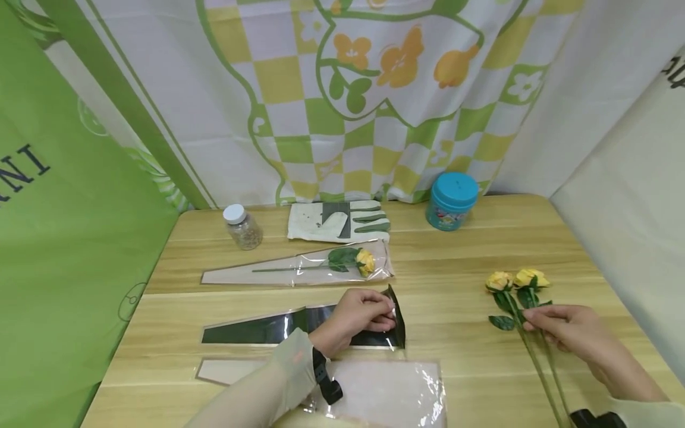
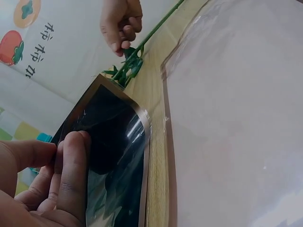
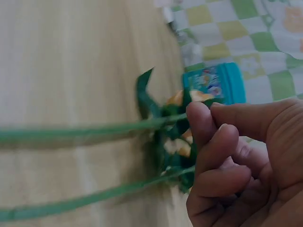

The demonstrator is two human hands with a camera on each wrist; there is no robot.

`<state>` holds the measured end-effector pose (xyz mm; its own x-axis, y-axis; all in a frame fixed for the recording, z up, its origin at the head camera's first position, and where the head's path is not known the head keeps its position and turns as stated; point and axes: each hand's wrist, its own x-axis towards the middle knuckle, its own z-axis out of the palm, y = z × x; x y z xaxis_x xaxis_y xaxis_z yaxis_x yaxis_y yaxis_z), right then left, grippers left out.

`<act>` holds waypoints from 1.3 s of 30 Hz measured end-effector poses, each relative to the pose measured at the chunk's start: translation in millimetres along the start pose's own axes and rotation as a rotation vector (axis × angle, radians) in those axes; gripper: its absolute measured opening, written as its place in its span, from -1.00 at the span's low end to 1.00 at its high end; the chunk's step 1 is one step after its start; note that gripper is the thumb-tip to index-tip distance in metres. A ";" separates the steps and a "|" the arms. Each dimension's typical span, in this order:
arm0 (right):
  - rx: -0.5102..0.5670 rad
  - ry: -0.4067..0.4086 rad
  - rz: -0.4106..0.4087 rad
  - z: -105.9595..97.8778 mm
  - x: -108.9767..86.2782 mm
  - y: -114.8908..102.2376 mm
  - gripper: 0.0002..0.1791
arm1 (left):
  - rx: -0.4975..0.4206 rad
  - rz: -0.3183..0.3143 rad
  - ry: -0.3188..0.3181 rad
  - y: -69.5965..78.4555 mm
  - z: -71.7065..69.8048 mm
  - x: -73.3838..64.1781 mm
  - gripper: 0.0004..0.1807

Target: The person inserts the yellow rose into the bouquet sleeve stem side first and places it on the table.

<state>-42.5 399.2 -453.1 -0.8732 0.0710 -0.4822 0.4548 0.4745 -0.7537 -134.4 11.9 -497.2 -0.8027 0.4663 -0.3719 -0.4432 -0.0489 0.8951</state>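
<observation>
My left hand [image 1: 364,315] pinches the edge of a black flower sleeve [image 1: 257,330] at its wide end, which stands lifted off the table. The left wrist view shows thumb and fingers on the sleeve's tan-bordered rim [image 2: 102,81]. At the right, my right hand [image 1: 580,333] pinches a yellow artificial rose [image 1: 500,282] just below the bloom, by its leaf or stem; I cannot tell which. A second yellow rose [image 1: 531,277] lies right beside it. Both green stems [image 3: 94,130] run toward the table's near edge.
Behind the black sleeve lies a clear sleeve [image 1: 273,268] holding one yellow rose [image 1: 366,262]. A pale sleeve [image 1: 390,386] lies nearest me, partly under my left forearm. Along the back are a white-capped jar [image 1: 245,229], a work glove [image 1: 337,221] and a blue tub [image 1: 452,201].
</observation>
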 end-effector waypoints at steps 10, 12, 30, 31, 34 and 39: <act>-0.181 0.046 -0.027 2.6 2.1 1.8 -0.35 | -0.019 0.017 -0.008 0.9 1.0 -0.3 -0.91; -0.289 0.063 -0.070 3.0 2.6 0.6 -0.34 | -0.017 0.018 -0.007 0.9 0.5 -0.1 -0.91; 0.373 0.072 -0.277 35.1 6.4 -43.4 -0.67 | -0.005 0.000 -0.023 2.1 0.4 4.6 -0.89; 0.531 0.087 -0.341 40.6 7.3 -50.1 -0.75 | -0.007 -0.001 -0.026 2.4 0.6 4.8 -0.89; 0.887 0.169 -0.516 59.7 13.3 -70.9 -0.88 | -0.006 -0.004 -0.028 2.8 0.9 4.9 -0.90; 0.960 0.433 -0.572 83.1 24.1 -92.4 -0.88 | -0.020 -0.014 -0.025 3.4 2.7 4.1 -0.90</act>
<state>-91.0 284.1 -432.2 -0.8945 0.4394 0.0828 -0.2337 -0.3016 -0.9243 -138.1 16.1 -495.0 -0.7861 0.4890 -0.3780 -0.4624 -0.0594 0.8847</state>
